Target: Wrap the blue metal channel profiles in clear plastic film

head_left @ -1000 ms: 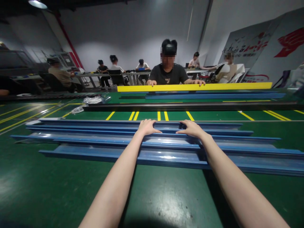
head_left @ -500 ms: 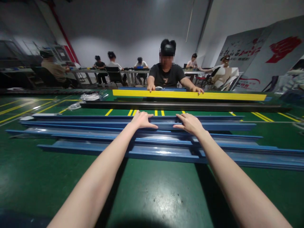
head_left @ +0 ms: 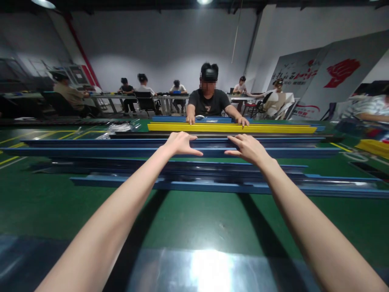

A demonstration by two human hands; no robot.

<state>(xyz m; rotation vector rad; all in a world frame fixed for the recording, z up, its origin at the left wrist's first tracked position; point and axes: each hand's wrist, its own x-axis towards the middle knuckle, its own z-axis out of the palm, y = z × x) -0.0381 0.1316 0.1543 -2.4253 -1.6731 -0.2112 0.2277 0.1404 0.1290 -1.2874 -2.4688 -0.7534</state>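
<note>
A long blue channel bar (head_left: 213,152) lies crosswise in front of me, its open side facing up. My left hand (head_left: 180,143) spans it just left of the middle, with the thumb at the near edge and the fingers over the far edge. To the right, my right hand (head_left: 249,147) grips the same bar in the same way. Closer to me, more blue channel bars (head_left: 209,186) lie roughly parallel on the green surface (head_left: 200,219), partly hidden by my forearms.
Across from me, a person (head_left: 208,97) rests both hands on a yellow bar (head_left: 273,128). A dark bar (head_left: 133,135) lies in front of it. Clear plastic wrapping (head_left: 120,128) sits at far left. Several people work at tables behind. A yellow object (head_left: 375,148) is at right.
My hands and the held blue bar have shifted away from the nearer bars, closing the gap to the dark bar. The view has tilted up. The other person's yellow bar has rolled or tipped slightly.
</note>
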